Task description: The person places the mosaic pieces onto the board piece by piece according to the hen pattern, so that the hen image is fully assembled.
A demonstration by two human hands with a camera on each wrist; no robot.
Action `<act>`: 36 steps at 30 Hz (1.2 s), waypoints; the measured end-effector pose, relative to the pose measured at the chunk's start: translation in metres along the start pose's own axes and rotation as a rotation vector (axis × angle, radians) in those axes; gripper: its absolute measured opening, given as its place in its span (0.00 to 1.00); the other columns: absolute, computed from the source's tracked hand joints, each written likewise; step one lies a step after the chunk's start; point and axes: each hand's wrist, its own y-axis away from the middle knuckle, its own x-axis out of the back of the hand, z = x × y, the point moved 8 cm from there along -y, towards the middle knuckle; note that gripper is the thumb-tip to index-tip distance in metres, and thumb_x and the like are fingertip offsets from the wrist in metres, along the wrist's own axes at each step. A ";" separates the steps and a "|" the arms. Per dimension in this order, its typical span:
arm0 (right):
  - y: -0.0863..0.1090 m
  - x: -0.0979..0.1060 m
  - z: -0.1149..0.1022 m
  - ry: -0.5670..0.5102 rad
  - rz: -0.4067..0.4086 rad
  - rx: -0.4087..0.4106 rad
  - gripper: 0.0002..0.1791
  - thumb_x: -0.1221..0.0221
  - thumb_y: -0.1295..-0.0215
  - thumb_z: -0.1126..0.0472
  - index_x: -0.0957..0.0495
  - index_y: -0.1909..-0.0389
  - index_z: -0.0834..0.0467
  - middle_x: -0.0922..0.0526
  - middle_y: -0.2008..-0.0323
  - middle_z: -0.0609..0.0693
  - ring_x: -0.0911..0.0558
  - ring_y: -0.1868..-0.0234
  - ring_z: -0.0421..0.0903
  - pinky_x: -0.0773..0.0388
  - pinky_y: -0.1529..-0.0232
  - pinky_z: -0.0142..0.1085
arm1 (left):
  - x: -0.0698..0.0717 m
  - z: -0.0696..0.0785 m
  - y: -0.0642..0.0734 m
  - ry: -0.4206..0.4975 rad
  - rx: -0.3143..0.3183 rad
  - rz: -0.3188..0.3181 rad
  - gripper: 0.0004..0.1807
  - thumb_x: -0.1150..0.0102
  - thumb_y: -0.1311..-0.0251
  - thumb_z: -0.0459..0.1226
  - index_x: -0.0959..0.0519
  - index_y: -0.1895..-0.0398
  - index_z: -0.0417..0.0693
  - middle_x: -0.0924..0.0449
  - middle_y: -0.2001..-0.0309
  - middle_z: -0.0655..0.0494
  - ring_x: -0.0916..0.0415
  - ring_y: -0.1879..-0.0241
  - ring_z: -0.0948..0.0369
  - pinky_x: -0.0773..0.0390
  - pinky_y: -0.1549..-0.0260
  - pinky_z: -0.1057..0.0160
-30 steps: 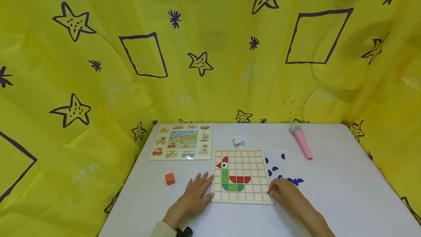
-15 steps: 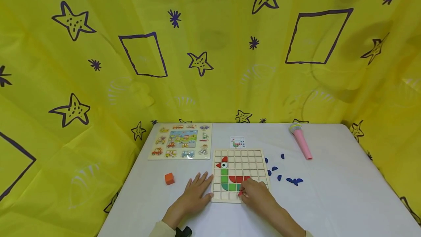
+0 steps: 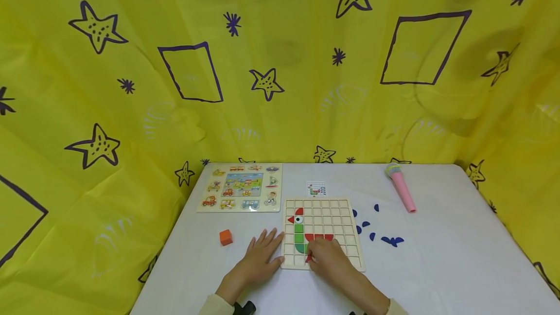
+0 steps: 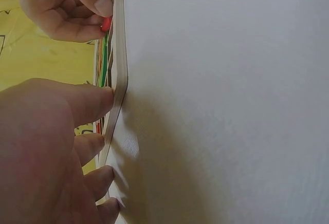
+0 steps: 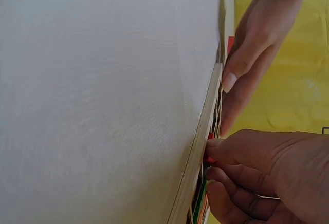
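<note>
Right hand (image 3: 330,259) pinches red piece (image 5: 209,152) at grid board (image 3: 333,218), near side; left hand (image 3: 262,259) unclenched, fingers spread, touching board's left edge.

You've got a yellow curtain (image 3: 297,125) beyond your grip and down both sides, printed with dark-outlined stars (image 3: 267,84), purple bursts (image 3: 233,24), four-sided frames (image 3: 190,73). White table (image 3: 455,242) under your grip, rounded far corner to its right. Soft light.
</note>
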 end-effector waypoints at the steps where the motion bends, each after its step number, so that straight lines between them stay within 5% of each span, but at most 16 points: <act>1: 0.000 0.000 -0.001 -0.003 -0.006 -0.001 0.09 0.27 0.45 0.68 0.17 0.70 0.53 0.21 0.71 0.41 0.29 0.68 0.39 0.35 0.61 0.39 | 0.000 0.000 0.000 -0.001 0.000 0.001 0.37 0.44 0.24 0.52 0.39 0.16 0.58 0.44 0.16 0.49 0.54 0.16 0.41 0.55 0.21 0.30; 13: 0.000 -0.003 -0.002 -0.103 -0.099 -0.021 0.08 0.27 0.42 0.68 0.16 0.69 0.53 0.17 0.69 0.41 0.25 0.67 0.38 0.34 0.60 0.40 | 0.000 -0.001 0.000 -0.008 -0.008 0.013 0.36 0.44 0.24 0.51 0.38 0.17 0.57 0.44 0.16 0.48 0.54 0.16 0.41 0.54 0.21 0.30; 36: 0.001 -0.003 -0.001 -0.136 -0.097 0.036 0.10 0.31 0.38 0.71 0.16 0.71 0.52 0.18 0.71 0.40 0.26 0.68 0.36 0.25 0.60 0.40 | -0.001 -0.003 -0.001 -0.002 -0.002 0.005 0.37 0.44 0.24 0.53 0.39 0.16 0.58 0.45 0.16 0.49 0.55 0.16 0.42 0.55 0.21 0.31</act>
